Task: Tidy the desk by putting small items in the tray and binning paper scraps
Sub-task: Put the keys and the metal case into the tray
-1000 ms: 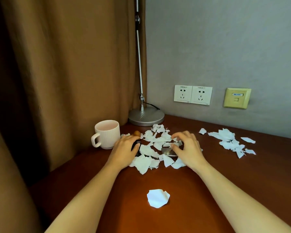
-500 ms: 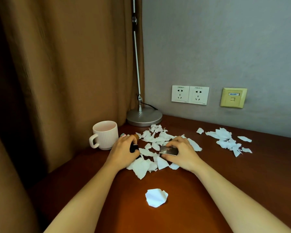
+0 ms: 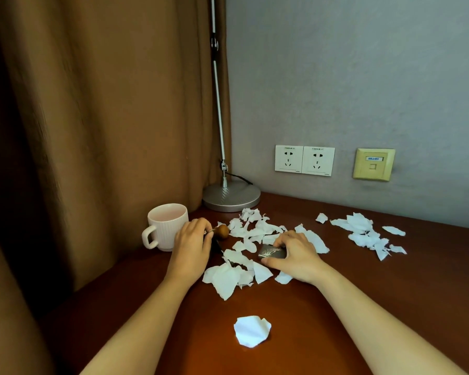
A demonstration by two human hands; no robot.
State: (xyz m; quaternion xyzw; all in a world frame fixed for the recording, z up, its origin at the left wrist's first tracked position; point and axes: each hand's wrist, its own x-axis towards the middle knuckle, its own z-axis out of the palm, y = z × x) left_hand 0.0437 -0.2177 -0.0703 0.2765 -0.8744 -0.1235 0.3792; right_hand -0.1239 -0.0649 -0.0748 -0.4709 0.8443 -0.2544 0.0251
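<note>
The dark case [image 3: 271,252] lies among the scraps [image 3: 251,239] with the right hand [image 3: 295,255] grasping it, thumb along its near edge and fingers curled over its far side; it looks still on the desk [image 3: 349,307], not lifted. Left of that grip, the left hand [image 3: 192,247] is closed on a small dark item I cannot make out, with a brown bead [image 3: 222,231] showing just beyond its fingertips. So the step in hand seems to be picking small items out of the paper. Next, both hands would need to lift clear without dragging scraps along, then find the tray, which is not in view; neither is a bin. Just left of the left hand stands 1 mug [image 3: 165,226], apparently empty. Right of the case lies a second scatter [image 3: 363,234], and near the body 1 lone scrap [image 3: 251,331].
</note>
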